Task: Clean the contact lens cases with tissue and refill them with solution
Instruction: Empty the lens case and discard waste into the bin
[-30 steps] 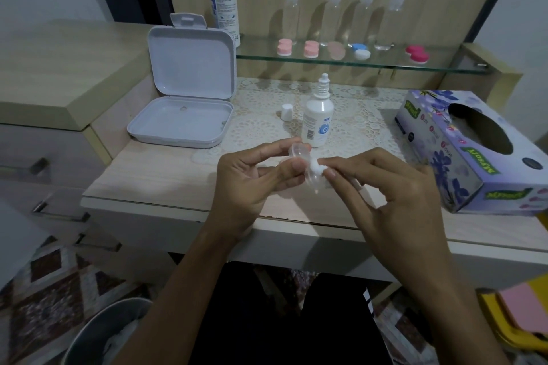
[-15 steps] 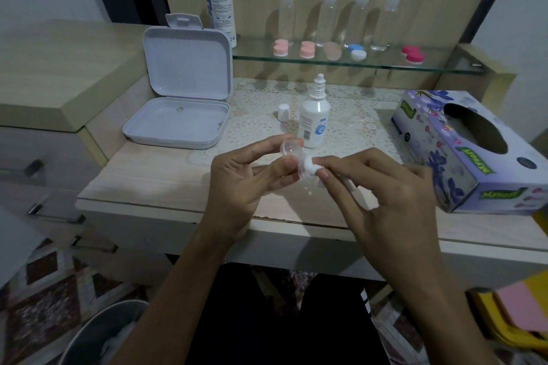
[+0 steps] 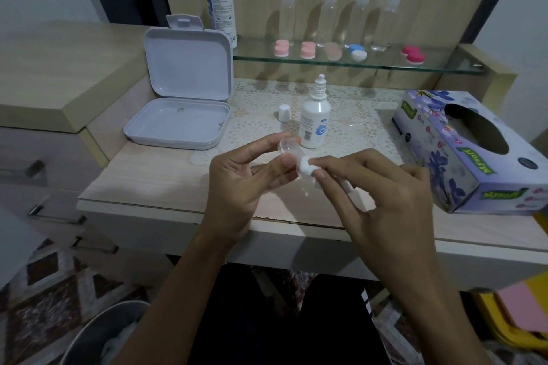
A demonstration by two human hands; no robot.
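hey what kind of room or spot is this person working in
Probably a home vanity or dressing table: a glass shelf lined with small clear bottles and coloured lens cases, a tissue box, and drawers beside a patterned rug.

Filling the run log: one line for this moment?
step: wiping | left hand: holds clear lens case | right hand: pinches tissue wad into case | solution bottle: uncapped, on table

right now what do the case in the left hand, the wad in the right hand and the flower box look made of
The lens case looks like clear glossy plastic: the fingers show through its wall. The wad looks like soft matte white tissue, crumpled at the tip. The tissue box seems to be printed cardboard with a slight sheen, folded edges and a cut oval opening.
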